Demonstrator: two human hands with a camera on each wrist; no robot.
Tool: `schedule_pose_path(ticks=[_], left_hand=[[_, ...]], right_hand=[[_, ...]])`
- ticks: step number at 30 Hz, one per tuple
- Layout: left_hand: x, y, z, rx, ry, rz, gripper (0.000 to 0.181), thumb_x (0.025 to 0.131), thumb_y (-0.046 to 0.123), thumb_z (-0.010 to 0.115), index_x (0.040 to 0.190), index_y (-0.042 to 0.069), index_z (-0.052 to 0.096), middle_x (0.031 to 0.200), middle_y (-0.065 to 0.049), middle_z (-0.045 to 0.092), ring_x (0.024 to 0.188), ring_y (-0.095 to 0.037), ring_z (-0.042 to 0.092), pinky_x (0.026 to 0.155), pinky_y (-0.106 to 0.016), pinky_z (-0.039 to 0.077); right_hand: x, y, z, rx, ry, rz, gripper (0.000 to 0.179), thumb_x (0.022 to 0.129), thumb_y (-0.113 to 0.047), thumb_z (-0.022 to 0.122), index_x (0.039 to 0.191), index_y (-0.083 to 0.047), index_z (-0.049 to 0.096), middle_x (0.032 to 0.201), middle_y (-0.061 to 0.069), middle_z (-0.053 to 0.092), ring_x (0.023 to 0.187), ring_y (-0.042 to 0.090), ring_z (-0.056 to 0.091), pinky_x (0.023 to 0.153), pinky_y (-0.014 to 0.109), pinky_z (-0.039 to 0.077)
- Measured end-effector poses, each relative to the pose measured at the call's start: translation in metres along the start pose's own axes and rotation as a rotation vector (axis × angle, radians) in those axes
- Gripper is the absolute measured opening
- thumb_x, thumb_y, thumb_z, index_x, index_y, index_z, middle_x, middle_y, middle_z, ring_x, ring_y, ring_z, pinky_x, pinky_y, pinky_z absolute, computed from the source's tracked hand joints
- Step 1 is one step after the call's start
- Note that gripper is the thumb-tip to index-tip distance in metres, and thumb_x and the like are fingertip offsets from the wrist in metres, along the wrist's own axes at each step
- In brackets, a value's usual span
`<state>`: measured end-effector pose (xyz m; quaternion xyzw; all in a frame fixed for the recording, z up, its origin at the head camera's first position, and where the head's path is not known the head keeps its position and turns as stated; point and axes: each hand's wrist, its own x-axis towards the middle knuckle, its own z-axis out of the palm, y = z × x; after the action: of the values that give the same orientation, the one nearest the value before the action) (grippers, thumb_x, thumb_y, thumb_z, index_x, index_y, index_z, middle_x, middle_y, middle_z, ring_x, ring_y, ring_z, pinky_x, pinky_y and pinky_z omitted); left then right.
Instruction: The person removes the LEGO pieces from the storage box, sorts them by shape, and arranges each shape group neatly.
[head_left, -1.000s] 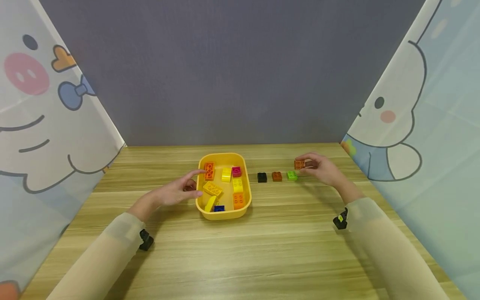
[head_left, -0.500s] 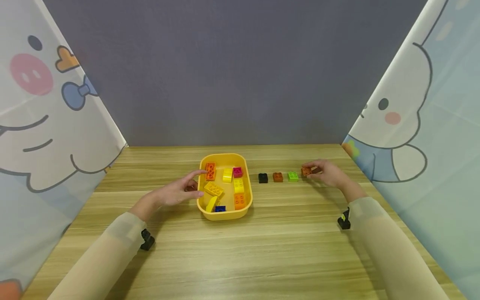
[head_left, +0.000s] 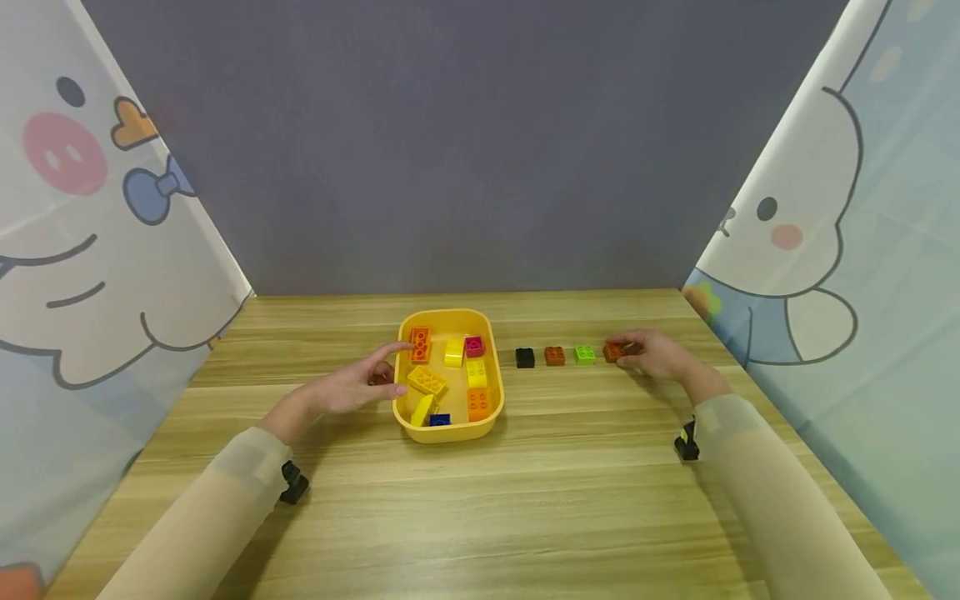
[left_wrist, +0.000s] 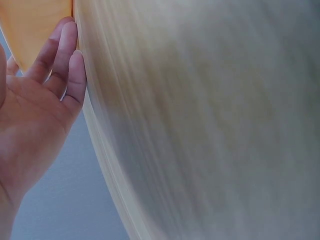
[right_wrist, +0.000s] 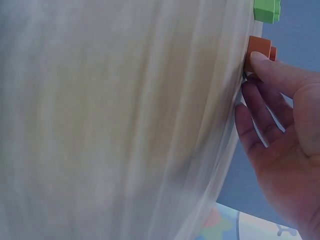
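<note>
In the head view my right hand (head_left: 652,353) pinches a brown toy brick (head_left: 613,352) at the right end of a row. The right wrist view shows the thumb on the face of that brick (right_wrist: 258,49), which touches or nearly touches the table. Beside it in the row lie a lime green brick (head_left: 585,355), a brown brick (head_left: 554,356) and a black brick (head_left: 525,358). My left hand (head_left: 351,383) rests at the left side of a yellow tray (head_left: 448,433), index finger and thumb reaching over its rim. Its other fingers (left_wrist: 65,50) lie against the outer wall.
Inside the tray are an orange brick (head_left: 421,344), a magenta brick (head_left: 473,347), a dark blue brick (head_left: 439,419), a yellow brick (head_left: 427,381) and several others. A grey panel (head_left: 465,150) stands behind the wooden table (head_left: 480,517), with printed cloths (head_left: 847,250) at both sides.
My right hand has moved right and down with the brown brick, bringing it from above the row to its right end, beside the lime green one. The left hand keeps its place.
</note>
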<state>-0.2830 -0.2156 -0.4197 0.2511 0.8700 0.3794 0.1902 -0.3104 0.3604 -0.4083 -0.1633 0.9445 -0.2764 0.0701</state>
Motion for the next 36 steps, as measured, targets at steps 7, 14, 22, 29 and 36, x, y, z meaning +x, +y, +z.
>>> schedule_pose_path(ticks=[7,14,22,29,36], left_hand=[[0.0,0.0,0.0,0.008,0.001,-0.007,0.081,0.109,0.044,0.068,0.173,0.025,0.022,0.124,-0.013,0.07,0.108,-0.026,0.06,0.097,-0.042,0.05],[-0.001,0.001,0.0,-0.002,0.002,-0.001,0.081,0.11,0.042,0.068,0.174,0.023,0.022,0.122,-0.013,0.071,0.107,-0.026,0.06,0.096,-0.042,0.049],[-0.001,0.0,0.001,-0.022,-0.001,0.014,0.08,0.11,0.04,0.068,0.174,0.023,0.022,0.123,-0.014,0.071,0.107,-0.026,0.06,0.094,-0.041,0.049],[-0.001,0.001,0.001,-0.038,-0.006,0.025,0.08,0.111,0.039,0.067,0.173,0.02,0.021,0.121,-0.015,0.07,0.105,-0.026,0.059,0.091,-0.038,0.049],[-0.002,0.001,0.001,-0.04,-0.007,0.017,0.08,0.111,0.039,0.068,0.173,0.022,0.022,0.121,-0.014,0.07,0.105,-0.026,0.059,0.092,-0.042,0.049]], right_hand=[[0.0,-0.001,0.0,0.004,-0.015,0.006,0.049,0.105,-0.007,0.072,0.151,0.006,0.06,0.131,0.032,0.07,0.115,0.042,0.07,0.085,0.039,0.056],[-0.001,-0.002,-0.001,0.013,-0.017,0.012,0.052,0.104,-0.006,0.073,0.152,0.007,0.058,0.131,0.033,0.069,0.114,0.042,0.069,0.083,0.035,0.056],[-0.005,-0.003,-0.007,0.04,0.023,-0.01,0.06,0.105,-0.013,0.074,0.159,0.003,0.052,0.152,0.033,0.058,0.13,0.05,0.062,0.102,0.058,0.057],[0.0,-0.035,-0.007,0.041,0.13,-0.091,0.052,0.109,-0.016,0.067,0.158,-0.006,0.055,0.157,0.027,0.054,0.138,0.049,0.055,0.112,0.069,0.043],[0.014,-0.096,0.02,0.063,0.134,-0.243,0.042,0.109,-0.013,0.068,0.151,-0.009,0.064,0.148,0.018,0.064,0.131,0.039,0.063,0.11,0.063,0.049]])
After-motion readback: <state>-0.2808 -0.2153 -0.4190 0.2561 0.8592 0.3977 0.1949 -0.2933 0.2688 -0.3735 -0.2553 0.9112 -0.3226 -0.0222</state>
